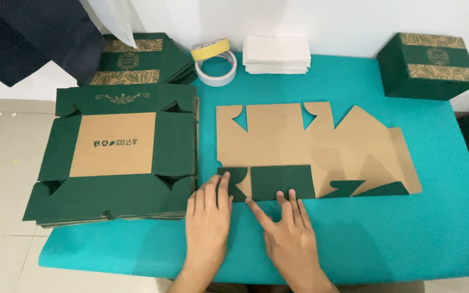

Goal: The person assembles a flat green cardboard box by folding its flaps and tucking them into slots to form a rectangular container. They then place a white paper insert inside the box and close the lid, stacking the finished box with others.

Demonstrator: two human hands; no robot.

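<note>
Both forearms are cut off by the bottom edge of the view, and a dark cloth hanging at top left hides part of the far stack of folded green boxes; the small marks printed on the nearer stack of flat green blanks are too small to make out. At the centre of the teal table lies the flat cardboard blank, brown side up, with notched flaps along its far edge and its near strip folded over to show dark green. The left hand lies flat, fingers close together, its fingertips pressing the blank's near left corner. The right hand lies flat beside it, fingers slightly spread, fingertips on the green folded strip. Left of the blank sits the stack of blanks, just touching it; beyond the blank stand two rolls of tape and a pile of white sheets; far right of it, an assembled green box.
</note>
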